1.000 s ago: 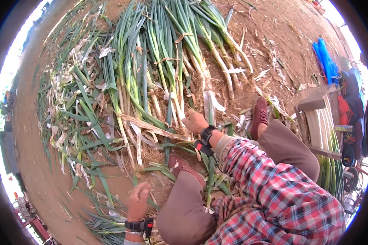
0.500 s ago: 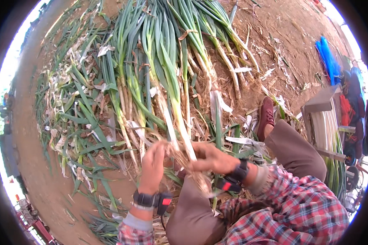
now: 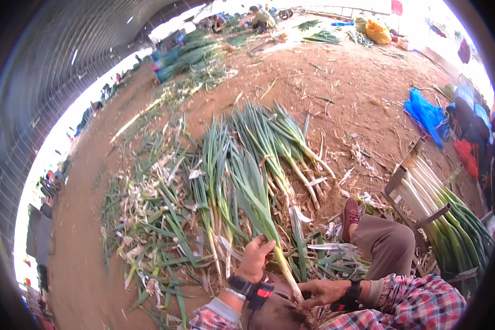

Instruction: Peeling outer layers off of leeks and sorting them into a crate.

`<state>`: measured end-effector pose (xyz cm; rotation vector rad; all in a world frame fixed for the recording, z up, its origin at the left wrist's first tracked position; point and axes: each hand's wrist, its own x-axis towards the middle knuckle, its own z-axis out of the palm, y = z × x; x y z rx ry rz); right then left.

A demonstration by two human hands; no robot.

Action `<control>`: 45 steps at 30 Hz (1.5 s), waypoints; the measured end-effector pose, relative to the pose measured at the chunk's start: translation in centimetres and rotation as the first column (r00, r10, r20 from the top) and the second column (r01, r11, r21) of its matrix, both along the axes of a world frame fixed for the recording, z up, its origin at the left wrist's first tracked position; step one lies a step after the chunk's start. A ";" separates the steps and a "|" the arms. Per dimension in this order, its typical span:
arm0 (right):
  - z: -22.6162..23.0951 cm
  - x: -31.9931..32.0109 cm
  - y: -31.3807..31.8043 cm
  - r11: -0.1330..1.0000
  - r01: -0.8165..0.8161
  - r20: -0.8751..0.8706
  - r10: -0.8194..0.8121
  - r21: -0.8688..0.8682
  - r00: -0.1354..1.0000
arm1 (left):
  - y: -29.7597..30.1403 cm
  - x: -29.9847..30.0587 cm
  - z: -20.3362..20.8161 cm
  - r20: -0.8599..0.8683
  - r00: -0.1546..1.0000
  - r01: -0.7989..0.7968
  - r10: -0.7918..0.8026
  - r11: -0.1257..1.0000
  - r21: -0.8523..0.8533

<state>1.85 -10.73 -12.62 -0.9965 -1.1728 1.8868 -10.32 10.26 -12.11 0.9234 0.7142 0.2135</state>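
Left hand (image 3: 257,257) is wrapping its fingers around the upper stalk of one leek (image 3: 264,220); right hand (image 3: 325,291) is pinching the same leek near its white root end, close over the lap. The leek is running from near centre up and away to the far left, over the leek pile (image 3: 242,165) lying on the dirt floor (image 3: 341,88). It is looking long, with a pale firm shank and broad green leaves fanning out. Judgement: light, shank stiff, leaves floppy and tearable; best gripped on the shank. Trimmed leeks are sitting in a wooden crate (image 3: 423,214) at right.
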 end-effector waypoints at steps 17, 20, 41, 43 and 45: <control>9.8 -1.4 1.2 0.805 0.456 -0.093 -0.458 0.380 0.884 | -14.8 -1.9 13.7 0.346 0.874 -0.479 0.341 0.722 0.500; 12.4 -0.6 0.5 0.827 0.319 0.189 -0.443 0.463 0.876 | -15.2 -1.6 14.4 0.413 0.805 -0.573 0.426 0.740 0.352; 4.3 1.0 -1.8 0.845 0.177 0.435 -0.426 0.505 0.793 | -10.3 -7.6 17.3 0.598 0.716 -0.557 0.361 0.811 0.177; 10.0 -1.7 -0.5 0.742 0.356 0.147 -0.517 0.569 0.843 | -11.2 -7.4 16.4 0.570 0.756 -0.537 0.323 0.803 0.257; 11.8 -2.6 0.6 0.688 0.456 -0.004 -0.550 0.564 0.835 | -12.2 -6.1 16.0 0.477 0.778 -0.559 0.409 0.798 0.226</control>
